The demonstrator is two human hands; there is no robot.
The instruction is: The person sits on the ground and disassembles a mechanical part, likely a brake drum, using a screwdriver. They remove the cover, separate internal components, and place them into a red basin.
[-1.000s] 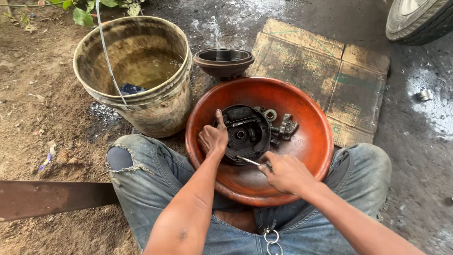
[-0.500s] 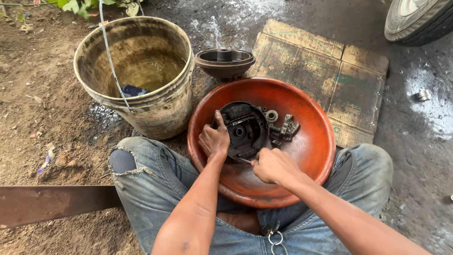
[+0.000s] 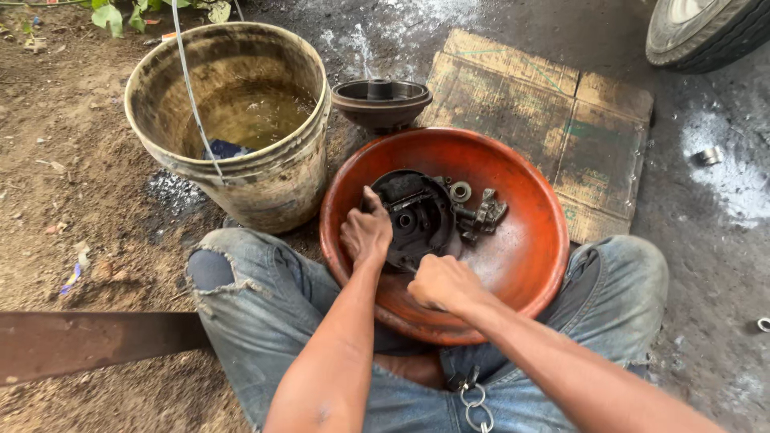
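Head view: the right hand [image 3: 439, 282] is curled into a fist, and whatever its grip holds is hidden. The left hand [image 3: 367, 232] covers the near edge of the round black metal part [image 3: 417, 218], its grip closed on the rim. The greasy part (dark, ridged) lies in the orange basin [image 3: 521, 256], small fittings [image 3: 480, 212] just beyond.

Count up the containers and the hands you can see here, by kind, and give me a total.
Buckets: 1, the dirty bucket with murky water
Orange basins: 1, the orange basin on the lap
Dark metal bowls: 1, the dark bowl behind the basin
Hands: 2, the left hand on the black round part, and the right hand closed in a fist
Total: 5
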